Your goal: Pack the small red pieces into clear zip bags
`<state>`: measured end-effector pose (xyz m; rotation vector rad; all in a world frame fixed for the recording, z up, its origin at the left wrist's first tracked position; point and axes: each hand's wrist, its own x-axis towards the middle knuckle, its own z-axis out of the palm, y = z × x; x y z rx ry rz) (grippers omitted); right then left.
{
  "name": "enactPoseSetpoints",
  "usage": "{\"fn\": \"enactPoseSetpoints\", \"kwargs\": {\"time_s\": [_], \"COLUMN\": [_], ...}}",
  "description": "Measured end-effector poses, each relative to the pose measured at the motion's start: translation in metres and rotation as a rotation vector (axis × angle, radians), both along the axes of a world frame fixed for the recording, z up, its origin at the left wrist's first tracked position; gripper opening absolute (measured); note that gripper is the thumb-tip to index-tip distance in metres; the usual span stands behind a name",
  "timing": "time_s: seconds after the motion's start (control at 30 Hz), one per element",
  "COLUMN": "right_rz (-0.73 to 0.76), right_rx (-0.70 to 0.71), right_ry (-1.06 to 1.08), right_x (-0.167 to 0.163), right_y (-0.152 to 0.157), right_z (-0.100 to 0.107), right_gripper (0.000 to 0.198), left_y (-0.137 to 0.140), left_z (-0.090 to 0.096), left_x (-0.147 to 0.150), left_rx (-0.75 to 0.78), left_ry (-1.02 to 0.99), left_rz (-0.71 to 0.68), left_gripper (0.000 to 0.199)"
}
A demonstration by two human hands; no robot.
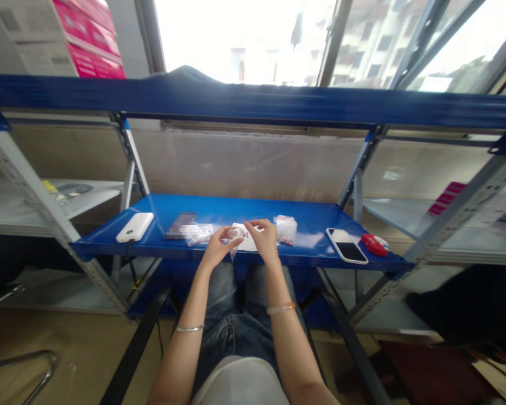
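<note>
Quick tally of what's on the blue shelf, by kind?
Clear plastic bags: 3, one left of the hands, one between left hand and right hand, one to the right
White power bank: 1
Phone: 1
Red-and-white item: 1
Total: 6

Both hands, left hand (216,246) and right hand (265,241), pinch a small clear bag (241,235) at a blue counter (219,209) beside a phone (346,245).

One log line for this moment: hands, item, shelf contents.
left hand: pinching small clear bag | right hand: pinching same bag | blue shelf: power bank, filled bag, phone, red item
</note>
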<state>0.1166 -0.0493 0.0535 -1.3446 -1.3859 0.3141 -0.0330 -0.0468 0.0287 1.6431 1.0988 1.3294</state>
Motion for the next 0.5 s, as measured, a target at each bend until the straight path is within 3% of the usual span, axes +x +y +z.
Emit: {"fn": "enactPoseSetpoints", "kwargs": {"time_s": [0.33,0.5], "right_rz": [0.283,0.354], "right_rx": [-0.022,-0.046], "right_ry": [-0.152,-0.181], "right_x": [-0.005,0.0], "right_y": [-0.016,-0.017], "right_z": [0.005,0.005], "right_gripper": [0.024,0.019], "left_y": [0.0,-0.003], "left_z": [0.002,0.003], "left_x": [0.0,0.004], "left_rx": [0.026,0.022], "left_ry": [-0.014,-0.067], "left_rz": [0.033,0.045], "left_gripper": [0.044,0.051]}}
